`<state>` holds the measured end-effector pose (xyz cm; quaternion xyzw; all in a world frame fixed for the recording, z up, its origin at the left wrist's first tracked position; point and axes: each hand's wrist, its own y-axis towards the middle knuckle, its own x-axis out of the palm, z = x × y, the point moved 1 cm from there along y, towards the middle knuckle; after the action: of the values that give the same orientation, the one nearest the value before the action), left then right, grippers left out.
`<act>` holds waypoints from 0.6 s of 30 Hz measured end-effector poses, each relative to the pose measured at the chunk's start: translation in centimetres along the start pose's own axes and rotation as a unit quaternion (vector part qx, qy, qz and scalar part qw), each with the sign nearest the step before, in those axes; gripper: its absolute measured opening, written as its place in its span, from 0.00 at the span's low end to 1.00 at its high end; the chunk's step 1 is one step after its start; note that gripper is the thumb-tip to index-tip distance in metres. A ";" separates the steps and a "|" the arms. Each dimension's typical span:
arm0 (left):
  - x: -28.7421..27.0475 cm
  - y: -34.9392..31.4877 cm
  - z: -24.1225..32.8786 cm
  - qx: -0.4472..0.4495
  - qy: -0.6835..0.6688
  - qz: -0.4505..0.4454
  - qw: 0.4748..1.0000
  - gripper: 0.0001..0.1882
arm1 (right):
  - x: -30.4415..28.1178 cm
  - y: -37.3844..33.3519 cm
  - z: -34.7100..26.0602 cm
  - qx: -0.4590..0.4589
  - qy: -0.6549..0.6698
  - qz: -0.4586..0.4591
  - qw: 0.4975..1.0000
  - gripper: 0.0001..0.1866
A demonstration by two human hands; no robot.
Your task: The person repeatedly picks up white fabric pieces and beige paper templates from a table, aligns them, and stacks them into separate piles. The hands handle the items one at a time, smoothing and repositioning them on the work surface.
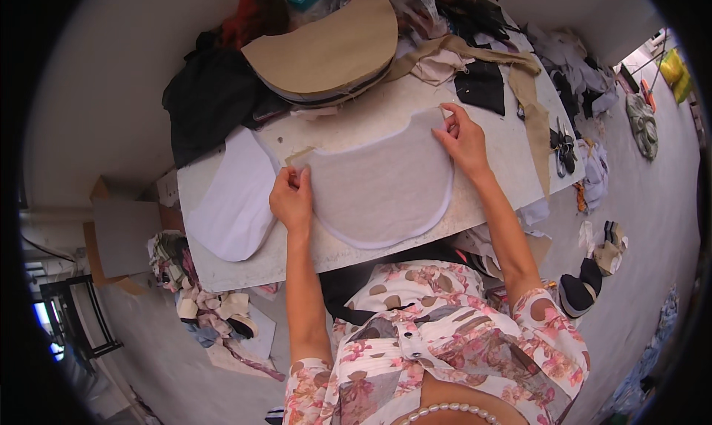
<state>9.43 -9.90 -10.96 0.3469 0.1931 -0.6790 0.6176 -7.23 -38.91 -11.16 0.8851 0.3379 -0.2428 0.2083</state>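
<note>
A grey half-round fabric piece with a white border (382, 184) is spread over the worktable (356, 132) in front of me. My left hand (293, 197) pinches its upper left corner, where a bit of tan cloth shows at the edge. At the upper right corner, my right hand (465, 139) grips the same piece between thumb and fingers. Beside my left hand lies a white curved fabric piece (233, 199), flat near the table's left end. Beyond both hands sits a stack of half-round pieces with a tan one on top (330, 50).
Black cloth (211, 102) is heaped at the table's far left. Tan strips (530, 117) and a black fabric piece (480, 87) lie to the right, near scissors (562, 154) at the edge. Fabric scraps (222, 317) and dark shoes (581, 288) are on the floor. A cardboard box (122, 236) stands left.
</note>
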 end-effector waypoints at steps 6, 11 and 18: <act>-1.7 -2.0 2.0 0.219 0.063 0.067 0.971 0.28 | -1.3 -2.0 -3.6 -0.176 -0.181 0.056 0.966 0.32; 0.1 -2.8 2.2 0.308 0.157 -0.139 0.928 0.35 | 1.4 -3.2 -3.4 -0.224 -0.270 -0.140 0.926 0.35; 0.5 -2.8 1.5 0.291 0.181 -0.177 0.923 0.37 | 1.9 -2.9 -3.3 -0.212 -0.306 -0.186 0.909 0.34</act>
<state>6.31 -10.79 -10.73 0.5887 0.1541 -0.7288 0.3139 -7.04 -34.25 -10.22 0.6234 0.4598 -0.4588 0.4353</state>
